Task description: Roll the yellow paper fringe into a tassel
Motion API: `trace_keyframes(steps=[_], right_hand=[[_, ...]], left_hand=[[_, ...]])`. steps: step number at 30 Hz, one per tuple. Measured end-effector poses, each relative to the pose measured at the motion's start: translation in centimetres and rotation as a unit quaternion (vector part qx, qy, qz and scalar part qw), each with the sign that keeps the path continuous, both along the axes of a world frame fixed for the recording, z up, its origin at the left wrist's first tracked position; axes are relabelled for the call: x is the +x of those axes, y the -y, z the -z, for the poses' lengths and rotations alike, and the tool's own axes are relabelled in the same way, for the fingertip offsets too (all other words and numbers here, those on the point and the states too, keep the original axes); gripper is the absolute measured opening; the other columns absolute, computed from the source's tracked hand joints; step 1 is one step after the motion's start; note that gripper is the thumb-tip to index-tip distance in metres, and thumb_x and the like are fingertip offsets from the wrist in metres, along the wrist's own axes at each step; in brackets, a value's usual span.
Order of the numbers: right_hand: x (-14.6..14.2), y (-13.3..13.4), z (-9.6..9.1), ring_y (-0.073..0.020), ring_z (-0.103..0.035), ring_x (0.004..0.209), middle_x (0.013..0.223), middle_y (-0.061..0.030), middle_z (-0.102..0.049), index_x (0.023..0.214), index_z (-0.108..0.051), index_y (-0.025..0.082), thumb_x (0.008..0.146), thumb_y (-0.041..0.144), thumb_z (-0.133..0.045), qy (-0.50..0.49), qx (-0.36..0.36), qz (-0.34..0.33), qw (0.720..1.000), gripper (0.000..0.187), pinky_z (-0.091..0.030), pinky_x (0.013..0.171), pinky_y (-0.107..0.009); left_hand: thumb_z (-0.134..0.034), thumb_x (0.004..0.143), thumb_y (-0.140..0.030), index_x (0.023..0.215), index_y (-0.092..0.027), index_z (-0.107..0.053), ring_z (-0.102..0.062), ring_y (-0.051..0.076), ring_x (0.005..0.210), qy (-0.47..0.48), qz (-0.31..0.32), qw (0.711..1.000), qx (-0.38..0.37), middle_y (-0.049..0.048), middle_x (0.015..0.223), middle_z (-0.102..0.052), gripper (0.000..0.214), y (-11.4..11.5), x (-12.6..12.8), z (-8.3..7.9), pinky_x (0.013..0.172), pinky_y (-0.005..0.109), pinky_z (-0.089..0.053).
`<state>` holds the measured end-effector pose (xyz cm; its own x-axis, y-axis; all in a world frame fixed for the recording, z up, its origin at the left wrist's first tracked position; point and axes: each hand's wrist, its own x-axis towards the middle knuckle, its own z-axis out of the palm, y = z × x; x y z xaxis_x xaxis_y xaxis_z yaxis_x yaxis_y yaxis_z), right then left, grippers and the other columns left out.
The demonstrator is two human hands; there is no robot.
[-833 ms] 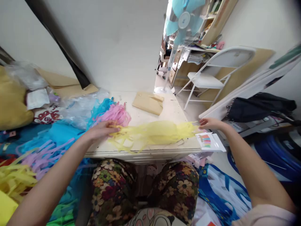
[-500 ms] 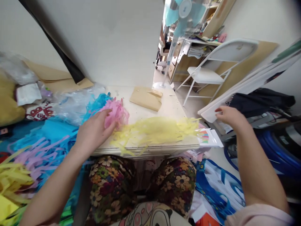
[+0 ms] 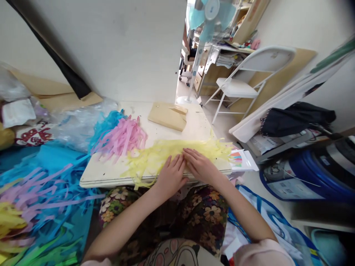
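A sheet of yellow tissue paper, cut into fringe at both ends, lies spread along the near edge of a white tabletop. My left hand rests on its near middle, fingers stretched forward over the paper. Beside it, my right hand lies on the same paper with its fingers extended, the fingertips of both hands almost meeting. Whether the thumbs pinch the paper's edge is hard to see. Pink fringed tissue paper sits left of the yellow sheet, with blue fringe behind it.
A folded piece of brown card lies at the back of the tabletop. White packaging sticks out at its right end. Piles of blue tissue strips and other colours fill the left. A fan and a folding chair stand beyond.
My left hand has moved right from the pink fringe onto the yellow paper. My right hand has come in from the far right to join it. The view has shifted slightly.
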<state>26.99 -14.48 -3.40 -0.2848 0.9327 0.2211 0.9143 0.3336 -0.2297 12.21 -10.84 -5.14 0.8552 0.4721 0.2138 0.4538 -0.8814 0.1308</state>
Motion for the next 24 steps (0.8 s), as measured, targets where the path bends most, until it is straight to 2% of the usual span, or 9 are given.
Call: trace_keyframes(steps=[7,11,13,15,16,18,20,22,24], right_hand=[[0.3,0.6,0.8,-0.0249,-0.024,0.12,0.127,-0.0193,-0.032,0.12,-0.034,0.0,0.078,0.039,-0.037,0.048,-0.032,0.025,0.998,0.058,-0.024,0.099,-0.04],[0.1,0.7,1.0,-0.0244,-0.024,0.12,0.127,-0.0178,-0.032,0.121,-0.034,0.002,0.079,0.042,-0.035,0.081,-0.017,0.024,0.996,0.058,-0.024,0.099,-0.039],[0.0,0.7,1.1,-0.0245,-0.024,0.12,0.127,-0.0175,-0.033,0.119,-0.036,0.003,0.079,0.042,-0.034,0.09,-0.01,0.03,0.995,0.056,-0.024,0.098,-0.039],[-0.3,0.9,1.1,-0.0249,-0.026,0.119,0.127,-0.0177,-0.034,0.117,-0.039,0.004,0.079,0.042,-0.034,0.098,-0.007,0.04,0.994,0.053,-0.025,0.098,-0.039],[-0.5,1.0,1.1,-0.0251,-0.027,0.119,0.126,-0.018,-0.034,0.115,-0.04,0.004,0.079,0.041,-0.034,0.101,-0.005,0.043,0.994,0.052,-0.025,0.097,-0.039],[-1.0,1.3,1.2,-0.0253,-0.028,0.118,0.125,-0.018,-0.035,0.114,-0.042,0.005,0.079,0.04,-0.036,0.107,0.001,0.044,0.993,0.05,-0.026,0.096,-0.039],[-1.6,1.9,1.3,-0.0255,-0.029,0.117,0.124,-0.017,-0.038,0.112,-0.044,0.006,0.078,0.037,-0.038,0.115,0.018,0.047,0.992,0.045,-0.026,0.096,-0.041],[-2.0,2.5,1.3,-0.0257,-0.031,0.114,0.12,-0.0151,-0.043,0.108,-0.047,0.009,0.078,0.032,-0.039,0.127,0.049,0.062,0.989,0.038,-0.021,0.096,-0.046],[-2.2,3.1,1.3,-0.0251,-0.038,0.108,0.112,-0.0124,-0.05,0.106,-0.049,0.013,0.077,0.027,-0.041,0.138,0.073,0.067,0.985,0.033,-0.015,0.096,-0.052]], left_hand=[[-0.03,0.081,-0.038,0.113,-0.018,-0.045,-0.037,0.023,0.113,0.009,-0.038,0.999,0.032,0.0083,0.122,-0.044,0.041,-3.1,-6.4,0.2,0.096,0.046,-0.022],[-0.026,0.082,-0.036,0.097,-0.013,-0.056,-0.048,0.021,0.101,0.043,-0.114,0.992,-0.037,0.0094,0.108,-0.055,0.041,-5.8,-11.6,-1.5,0.086,0.036,-0.037],[-0.021,0.083,-0.028,0.091,-0.014,-0.057,-0.055,0.017,0.087,0.129,-0.231,0.963,-0.046,0.0063,0.094,-0.061,0.04,-5.9,-13.3,-2.8,0.075,0.031,-0.043],[-0.023,0.083,-0.025,0.088,-0.015,-0.055,-0.054,0.017,0.08,0.256,-0.335,0.906,0.047,0.0049,0.085,-0.06,0.035,-4.9,-13.2,-3.8,0.069,0.031,-0.043],[-0.026,0.082,-0.024,0.085,-0.015,-0.055,-0.054,0.017,0.078,0.304,-0.337,0.886,0.1,0.0046,0.08,-0.059,0.031,-4.0,-12.4,-3.9,0.068,0.031,-0.042],[-0.038,0.078,-0.027,0.078,-0.016,-0.053,-0.053,0.015,0.072,0.34,-0.199,0.905,0.158,0.0028,0.07,-0.058,0.018,-2.2,-9.7,-3.5,0.065,0.028,-0.042],[-0.048,0.072,-0.033,0.089,-0.015,-0.051,-0.053,0.016,0.081,0.203,0.022,0.972,0.115,0.0045,0.083,-0.06,0.024,-0.9,-6.5,-2.5,0.07,0.027,-0.042],[-0.05,0.072,-0.031,0.096,-0.013,-0.049,-0.052,0.017,0.088,0.12,0.097,0.981,0.117,0.0064,0.093,-0.059,0.03,-0.2,-4.1,-1.2,0.075,0.029,-0.041],[-0.047,0.074,-0.023,0.097,-0.012,-0.049,-0.053,0.016,0.082,0.093,0.09,0.983,0.132,0.0055,0.087,-0.06,0.025,-0.3,-3.1,-0.4,0.076,0.03,-0.041]])
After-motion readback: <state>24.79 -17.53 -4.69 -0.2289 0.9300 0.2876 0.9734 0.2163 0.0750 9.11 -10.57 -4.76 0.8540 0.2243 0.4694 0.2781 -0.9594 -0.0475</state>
